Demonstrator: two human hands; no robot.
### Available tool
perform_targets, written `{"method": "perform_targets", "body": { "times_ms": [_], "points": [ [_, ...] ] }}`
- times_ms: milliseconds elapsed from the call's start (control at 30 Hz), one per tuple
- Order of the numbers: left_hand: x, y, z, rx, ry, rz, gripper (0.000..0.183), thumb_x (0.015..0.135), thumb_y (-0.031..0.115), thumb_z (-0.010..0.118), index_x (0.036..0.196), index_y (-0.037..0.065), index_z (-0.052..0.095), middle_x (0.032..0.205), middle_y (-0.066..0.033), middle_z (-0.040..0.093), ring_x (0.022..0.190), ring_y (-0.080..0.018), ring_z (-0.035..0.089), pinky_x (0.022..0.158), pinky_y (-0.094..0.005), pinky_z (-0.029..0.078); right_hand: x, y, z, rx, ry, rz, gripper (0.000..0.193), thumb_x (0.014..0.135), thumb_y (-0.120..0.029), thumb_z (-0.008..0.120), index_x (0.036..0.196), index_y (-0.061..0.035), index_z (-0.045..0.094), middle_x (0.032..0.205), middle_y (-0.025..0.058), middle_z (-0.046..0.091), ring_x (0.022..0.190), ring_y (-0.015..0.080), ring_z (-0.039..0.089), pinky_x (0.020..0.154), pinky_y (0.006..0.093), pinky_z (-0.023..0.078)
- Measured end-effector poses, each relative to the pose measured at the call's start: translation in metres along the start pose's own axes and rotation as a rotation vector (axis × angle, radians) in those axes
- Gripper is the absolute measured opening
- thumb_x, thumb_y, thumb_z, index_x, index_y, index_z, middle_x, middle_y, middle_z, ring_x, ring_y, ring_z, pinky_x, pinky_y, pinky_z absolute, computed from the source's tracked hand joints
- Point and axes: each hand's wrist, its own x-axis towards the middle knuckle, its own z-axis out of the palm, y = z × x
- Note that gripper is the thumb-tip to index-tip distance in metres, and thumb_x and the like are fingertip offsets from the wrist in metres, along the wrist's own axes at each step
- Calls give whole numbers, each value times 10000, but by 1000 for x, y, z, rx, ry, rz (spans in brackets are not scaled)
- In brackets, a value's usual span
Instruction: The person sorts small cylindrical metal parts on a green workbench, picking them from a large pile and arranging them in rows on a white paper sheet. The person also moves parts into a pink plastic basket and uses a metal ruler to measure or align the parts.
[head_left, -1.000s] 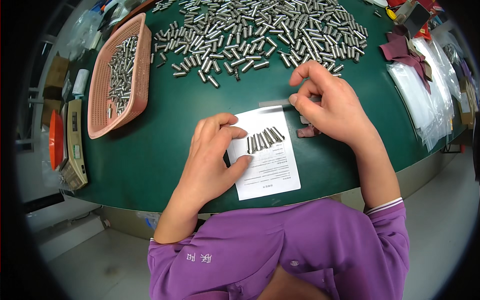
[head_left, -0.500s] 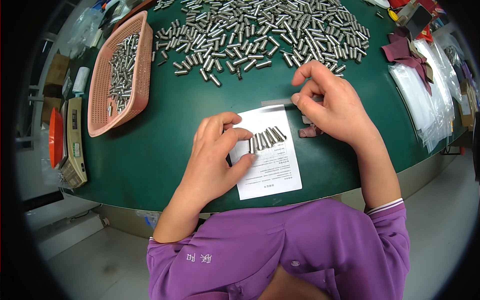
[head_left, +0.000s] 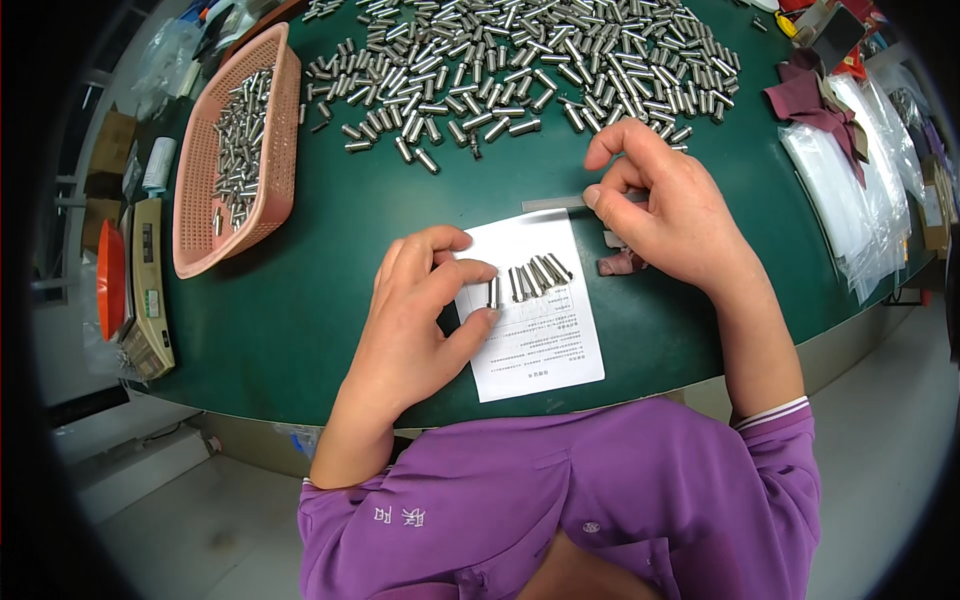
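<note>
My left hand (head_left: 415, 305) pinches a short metal pin (head_left: 493, 292) upright in the view between thumb and index finger, over the left part of a printed white sheet (head_left: 540, 365). Just right of it, several similar pins (head_left: 538, 277) lie side by side in a slanting row on the sheet. My right hand (head_left: 665, 205) hovers at the sheet's far right corner, index finger bent and apart from the thumb, with nothing visible between them. Its thumb is close to the end of a flat grey strip (head_left: 550, 203). A small maroon cloth (head_left: 622, 262) lies below that hand.
A large heap of metal pins (head_left: 560, 70) covers the far side of the green table (head_left: 300, 340). At left stand a pink basket (head_left: 285, 190) holding more pins and a beige scale (head_left: 148, 290). Clear plastic bags (head_left: 825, 195) and a maroon cloth (head_left: 812, 95) lie at right.
My left hand has moved slightly left, drawing one pin away from the row, so a gap now shows between them. My right hand has hardly moved.
</note>
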Motion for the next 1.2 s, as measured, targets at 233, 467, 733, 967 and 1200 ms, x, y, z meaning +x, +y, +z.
{"method": "perform_targets", "body": {
  "times_ms": [233, 467, 733, 967, 1200],
  "points": [
    [-1, -2, -3, 14, -1, -7, 335, 679, 2, 747, 1000, 66, 678, 1192, -113, 545, 1095, -288, 511, 949, -373, 424, 0, 0, 0, -4, 5, -6, 235, 841, -148, 645, 1030, -62, 534, 705, 63, 669, 665, 242, 655, 637, 364, 489],
    [-1, -2, -5, -8, 3, -22, 338, 670, -6, 760, 990, 65, 677, 1194, -110, 551, 1098, -284, 518, 952, -369, 425, 0, -2, -1, 28, -15, 28, 224, 852, -144, 635, 1033, -59, 534, 702, 58, 668, 638, 231, 664, 631, 359, 496],
    [1, -3, -1, 1, 24, -5, 337, 664, 9, 786, 977, 65, 675, 1171, -97, 568, 1120, -285, 524, 952, -370, 430, -2, -4, -1, 64, -30, 27, 219, 861, -145, 629, 1035, -55, 531, 693, 59, 667, 616, 218, 677, 612, 343, 500],
    [2, -5, 0, -19, 117, 54, 342, 666, 7, 784, 981, 45, 655, 1096, -86, 640, 1050, -277, 589, 917, -370, 466, -4, 0, 7, 69, -39, -137, 184, 842, -137, 643, 992, -80, 554, 683, 30, 660, 603, 201, 648, 585, 328, 483],
    [-2, -1, 6, -125, 179, -26, 346, 719, 76, 808, 1019, 62, 636, 960, -63, 692, 925, -254, 660, 824, -362, 502, -10, -12, 24, -54, -14, -370, 150, 831, -139, 660, 948, -112, 569, 695, 18, 656, 645, 219, 651, 576, 366, 490]
  ]
}}
